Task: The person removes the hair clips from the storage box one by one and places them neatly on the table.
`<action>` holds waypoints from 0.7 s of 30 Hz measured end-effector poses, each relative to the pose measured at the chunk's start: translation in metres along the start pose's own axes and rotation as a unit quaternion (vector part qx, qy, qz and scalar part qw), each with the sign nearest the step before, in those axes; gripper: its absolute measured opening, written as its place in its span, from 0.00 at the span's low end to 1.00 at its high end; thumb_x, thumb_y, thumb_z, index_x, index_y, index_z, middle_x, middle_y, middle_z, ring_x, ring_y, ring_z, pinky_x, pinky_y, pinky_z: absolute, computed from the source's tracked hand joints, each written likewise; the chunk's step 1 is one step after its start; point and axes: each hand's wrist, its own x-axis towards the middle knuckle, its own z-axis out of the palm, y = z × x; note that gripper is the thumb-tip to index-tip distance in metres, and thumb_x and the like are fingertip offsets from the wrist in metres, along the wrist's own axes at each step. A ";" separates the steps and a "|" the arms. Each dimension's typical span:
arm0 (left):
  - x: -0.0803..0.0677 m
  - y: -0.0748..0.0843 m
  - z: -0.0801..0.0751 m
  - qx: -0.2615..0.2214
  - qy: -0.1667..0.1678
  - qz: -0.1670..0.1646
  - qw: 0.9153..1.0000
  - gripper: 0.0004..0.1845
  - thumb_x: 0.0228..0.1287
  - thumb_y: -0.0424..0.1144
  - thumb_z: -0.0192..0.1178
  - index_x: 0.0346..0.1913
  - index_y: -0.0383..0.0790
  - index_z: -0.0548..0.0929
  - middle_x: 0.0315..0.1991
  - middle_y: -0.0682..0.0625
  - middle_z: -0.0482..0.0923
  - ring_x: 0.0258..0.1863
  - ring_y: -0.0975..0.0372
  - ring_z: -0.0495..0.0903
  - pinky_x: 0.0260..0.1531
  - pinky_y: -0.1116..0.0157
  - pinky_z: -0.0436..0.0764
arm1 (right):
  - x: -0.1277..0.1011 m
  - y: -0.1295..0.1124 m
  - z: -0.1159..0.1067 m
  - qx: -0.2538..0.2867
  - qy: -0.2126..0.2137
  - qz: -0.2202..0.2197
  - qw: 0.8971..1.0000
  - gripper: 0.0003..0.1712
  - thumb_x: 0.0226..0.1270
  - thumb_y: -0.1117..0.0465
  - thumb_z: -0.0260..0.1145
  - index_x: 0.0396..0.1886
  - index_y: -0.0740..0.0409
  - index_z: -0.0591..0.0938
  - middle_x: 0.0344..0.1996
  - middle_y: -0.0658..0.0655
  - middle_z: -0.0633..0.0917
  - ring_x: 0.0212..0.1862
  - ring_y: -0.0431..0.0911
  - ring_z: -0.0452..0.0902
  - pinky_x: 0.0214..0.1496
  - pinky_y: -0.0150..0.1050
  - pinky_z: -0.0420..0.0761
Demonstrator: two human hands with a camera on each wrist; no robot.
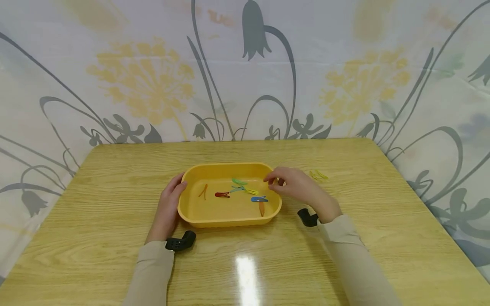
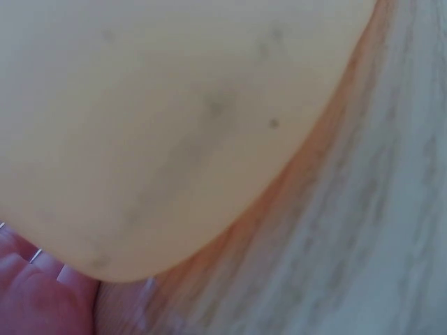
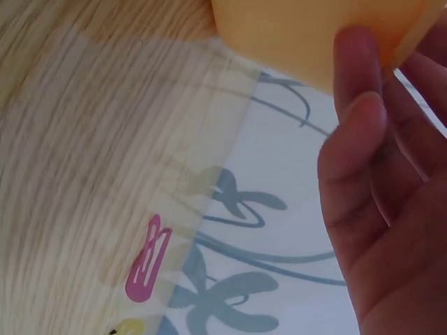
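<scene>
The left hand [image 1: 168,208] rested with relaxed fingers against the yellow tray [image 1: 199,219] on the worktop [image 1: 115,178]; the right hand [image 1: 296,187] hovered loosely curled, empty, over the tray's rim

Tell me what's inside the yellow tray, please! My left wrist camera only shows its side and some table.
Observer: Colourful hair clips lie in the tray: orange, red, green, yellow and blue ones.
Child: Where are the hands?
Observer: The left hand rests against the tray's left side; the right hand is at its right rim, fingers curled. I cannot tell if it holds a clip.
Child: Are any clips outside?
Observer: Yes. Yellow clips lie on the table just past the right hand, and the right wrist view shows a pink clip at the table's edge.
</scene>
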 end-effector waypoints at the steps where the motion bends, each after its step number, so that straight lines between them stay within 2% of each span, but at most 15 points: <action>1: 0.000 0.000 0.000 0.000 0.000 0.000 1.000 0.25 0.72 0.49 0.43 0.69 0.49 0.61 0.68 0.54 0.57 0.64 0.62 0.62 0.63 0.61 0.64 | 0.001 0.000 0.002 -0.007 -0.010 -0.002 1.000 0.13 0.64 0.59 0.60 0.47 0.55 0.81 0.38 0.47 0.82 0.38 0.40 0.74 0.41 0.36 0.75; 8: 0.000 0.000 0.000 0.000 -0.002 0.000 1.000 0.25 0.72 0.49 0.43 0.69 0.49 0.60 0.69 0.54 0.56 0.65 0.62 0.61 0.64 0.60 0.62 | 0.003 -0.004 0.011 -0.044 -0.048 -0.003 0.998 0.13 0.64 0.57 0.61 0.48 0.51 0.82 0.41 0.46 0.83 0.36 0.38 0.75 0.38 0.34 0.75; 14: 0.000 0.000 0.000 0.006 -0.002 -0.003 1.000 0.26 0.71 0.50 0.43 0.69 0.51 0.59 0.69 0.55 0.56 0.65 0.62 0.61 0.64 0.59 0.62 | 0.002 -0.014 0.015 -0.067 -0.063 0.013 0.996 0.14 0.63 0.57 0.62 0.47 0.52 0.82 0.33 0.44 0.82 0.32 0.37 0.72 0.36 0.33 0.74; 21: 0.000 -0.001 -0.001 0.004 -0.002 0.000 1.000 0.26 0.71 0.50 0.43 0.69 0.50 0.60 0.69 0.55 0.57 0.65 0.62 0.61 0.64 0.60 0.63 | 0.004 -0.029 0.024 -0.123 -0.059 0.061 0.989 0.11 0.66 0.56 0.58 0.43 0.51 0.83 0.27 0.45 0.80 0.27 0.39 0.70 0.33 0.34 0.72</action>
